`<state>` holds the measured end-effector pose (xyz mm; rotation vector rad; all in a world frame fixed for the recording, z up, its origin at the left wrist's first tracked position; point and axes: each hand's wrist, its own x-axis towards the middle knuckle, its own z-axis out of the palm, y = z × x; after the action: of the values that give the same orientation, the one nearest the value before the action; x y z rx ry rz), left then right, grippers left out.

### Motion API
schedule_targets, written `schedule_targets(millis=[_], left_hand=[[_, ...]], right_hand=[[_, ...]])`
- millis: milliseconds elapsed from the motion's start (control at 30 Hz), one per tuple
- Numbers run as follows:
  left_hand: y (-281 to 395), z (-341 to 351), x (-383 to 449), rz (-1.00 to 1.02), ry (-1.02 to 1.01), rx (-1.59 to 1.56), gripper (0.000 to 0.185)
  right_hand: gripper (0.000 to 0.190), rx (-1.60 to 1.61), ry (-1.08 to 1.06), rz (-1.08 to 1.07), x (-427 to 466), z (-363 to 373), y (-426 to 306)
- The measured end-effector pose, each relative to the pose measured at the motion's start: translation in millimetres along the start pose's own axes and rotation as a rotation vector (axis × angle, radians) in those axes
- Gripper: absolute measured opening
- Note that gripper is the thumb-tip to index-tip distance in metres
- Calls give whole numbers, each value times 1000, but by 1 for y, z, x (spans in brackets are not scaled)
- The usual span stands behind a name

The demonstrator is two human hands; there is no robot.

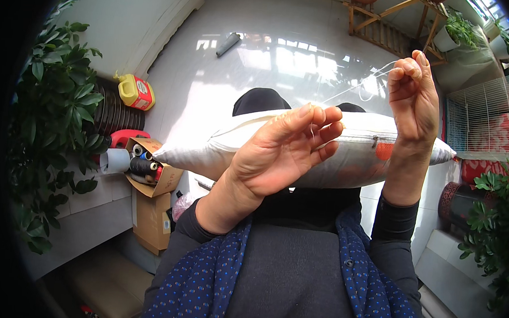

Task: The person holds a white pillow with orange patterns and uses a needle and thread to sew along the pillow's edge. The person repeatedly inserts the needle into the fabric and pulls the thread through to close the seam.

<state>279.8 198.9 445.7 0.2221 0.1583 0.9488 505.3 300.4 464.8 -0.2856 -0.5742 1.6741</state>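
A white cushion (358, 164) with a zipper (375, 141) and an orange-red print lies across my lap. Above its middle is my left hand (287, 150), palm turned up, with a thin thread between thumb and forefinger. My right hand (413, 94) is raised over the cushion's right part, thumb and forefinger pinched together on white thread (353, 87). The thread runs from there down towards my left fingertips, with a loose loop beside it. A thin dark line, perhaps a needle, shows at the right fingertips; it is too small to tell.
An open cardboard box (167, 182) of thread spools stands at the left, near a yellow jug (136, 92) and a leafy plant (63, 106). A wire cage (490, 115) and another plant (499, 223) are at the right. A wooden stand (381, 38) is at the far right.
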Motion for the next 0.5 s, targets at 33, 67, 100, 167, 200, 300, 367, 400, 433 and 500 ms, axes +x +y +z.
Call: schedule_targets(millis=[33, 67, 100, 167, 200, 300, 367, 400, 433, 500], left_hand=[[0, 0, -1, -2, 1, 3, 19], [0, -1, -1, -3, 1, 7, 19], [0, -1, -1, -4, 0, 6, 19], [0, -2, -2, -3, -4, 8, 20], [-1, -2, -2, 6, -10, 2, 20], [-3, -4, 0, 39, -43, -4, 21], [-3, -4, 2, 70, -78, -2, 22], [-3, -4, 3, 95, -80, 9, 25], [-2, -4, 4, 110, -96, -40, 26], [-1, -1, 8, 138, -146, -133, 28]], right_hand=[[12, 4, 5, -1, 0, 0, -1], [12, -8, 6, -9, -1, -1, -2], [12, -17, 11, -18, -2, -1, -2], [12, -37, 24, -32, -5, -1, -3], [12, -47, 33, -38, -7, -2, -4], [13, -91, 34, -48, -14, -4, -4], [13, -119, 26, -35, -21, -4, -4], [13, -139, 34, -50, -24, -3, -3], [13, -170, 92, -52, -29, -2, -2], [14, -286, 37, -50, -42, 5, 2]])
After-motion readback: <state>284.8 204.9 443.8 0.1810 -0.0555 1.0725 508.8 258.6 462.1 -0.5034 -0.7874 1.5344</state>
